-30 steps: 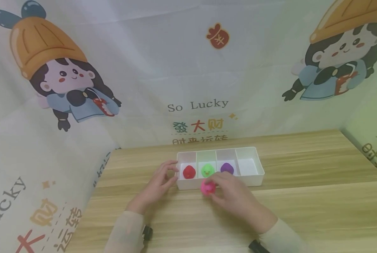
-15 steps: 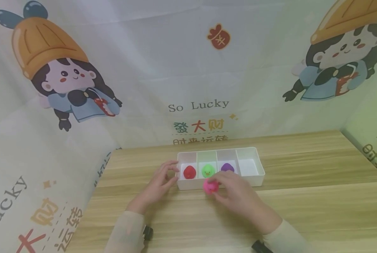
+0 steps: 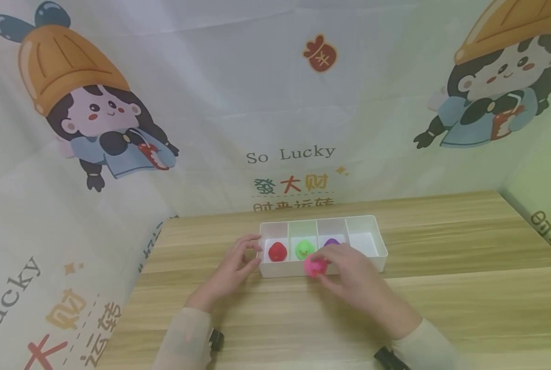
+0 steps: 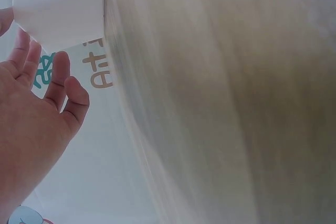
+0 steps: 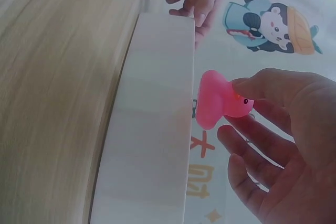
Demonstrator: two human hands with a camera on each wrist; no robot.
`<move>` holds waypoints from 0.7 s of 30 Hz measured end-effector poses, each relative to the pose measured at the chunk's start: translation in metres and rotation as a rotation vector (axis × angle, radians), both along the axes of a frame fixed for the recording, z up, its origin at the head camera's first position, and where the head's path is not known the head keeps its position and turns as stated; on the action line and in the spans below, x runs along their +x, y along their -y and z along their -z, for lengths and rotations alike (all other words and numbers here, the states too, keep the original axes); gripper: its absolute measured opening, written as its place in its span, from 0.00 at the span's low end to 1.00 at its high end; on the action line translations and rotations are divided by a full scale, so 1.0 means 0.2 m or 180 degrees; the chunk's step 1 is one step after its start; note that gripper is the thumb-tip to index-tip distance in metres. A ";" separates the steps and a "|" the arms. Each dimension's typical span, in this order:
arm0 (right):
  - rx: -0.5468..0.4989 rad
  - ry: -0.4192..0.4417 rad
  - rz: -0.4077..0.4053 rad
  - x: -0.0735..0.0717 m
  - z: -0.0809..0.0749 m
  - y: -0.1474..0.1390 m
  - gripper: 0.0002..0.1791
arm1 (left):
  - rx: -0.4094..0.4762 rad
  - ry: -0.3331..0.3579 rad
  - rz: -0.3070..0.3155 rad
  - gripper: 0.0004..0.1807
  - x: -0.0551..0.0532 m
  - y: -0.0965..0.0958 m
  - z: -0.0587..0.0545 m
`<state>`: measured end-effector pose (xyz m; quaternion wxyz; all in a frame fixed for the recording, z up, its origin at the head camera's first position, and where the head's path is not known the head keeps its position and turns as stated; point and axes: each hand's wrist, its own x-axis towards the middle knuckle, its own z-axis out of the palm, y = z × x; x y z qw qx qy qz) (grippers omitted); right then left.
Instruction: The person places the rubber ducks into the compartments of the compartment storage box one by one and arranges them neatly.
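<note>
My right hand (image 3: pixel 356 280) pinches a pink rubber duck (image 5: pixel 212 100) by its head between thumb and fingers. In the head view the duck overlaps the front wall of a white divided tray (image 3: pixel 280 270); the right wrist view shows it just above the rim level, its base facing the tray. My left hand (image 3: pixel 226 272) rests its fingertips against the tray's left end, fingers loosely bent. Inside, from the left, sit a red toy (image 3: pixel 277 252), a green duck (image 3: pixel 305 250) and a purple toy (image 3: pixel 332 241), partly hidden by my right hand. The rightmost compartment holds nothing.
The tray stands toward the back of a wood-grain table (image 3: pixel 464 308). Behind the table hangs a printed cloth (image 3: pixel 210 77) with cartoon figures, which also covers both sides. Black wrist straps (image 3: pixel 216 339) show at both sleeves.
My right hand has carried the pink duck to the right and slightly up along the tray's front, covering more of the purple toy. My left hand stays at the tray's left end.
</note>
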<state>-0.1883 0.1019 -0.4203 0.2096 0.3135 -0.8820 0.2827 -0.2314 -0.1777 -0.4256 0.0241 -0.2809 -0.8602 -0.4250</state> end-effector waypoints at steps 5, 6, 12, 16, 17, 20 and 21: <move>0.0044 0.0013 0.0040 0.00 -0.01 -0.03 0.18 | -0.0006 -0.0045 0.0004 0.11 -0.05 0.02 0.06; 0.0044 -0.0003 0.0033 -0.01 -0.01 -0.04 0.17 | -0.0020 -0.0059 0.0001 0.11 -0.06 0.03 0.08; 0.0037 -0.0107 0.0031 -0.02 -0.01 -0.07 0.17 | -0.0163 -0.0114 -0.0023 0.11 -0.12 0.06 0.17; -0.0018 -0.0096 0.0049 -0.03 -0.02 -0.09 0.16 | -0.0211 -0.0107 -0.0040 0.11 -0.12 0.06 0.17; -0.0026 -0.0081 0.0063 -0.03 -0.02 -0.09 0.16 | -0.0217 -0.0107 -0.0040 0.11 -0.12 0.06 0.17; -0.0033 -0.0028 0.0101 -0.03 -0.03 -0.10 0.16 | -0.0222 -0.0107 -0.0050 0.11 -0.12 0.07 0.17; -0.0037 -0.0004 0.0107 -0.03 -0.03 -0.11 0.16 | -0.0219 -0.0098 -0.0055 0.11 -0.12 0.07 0.17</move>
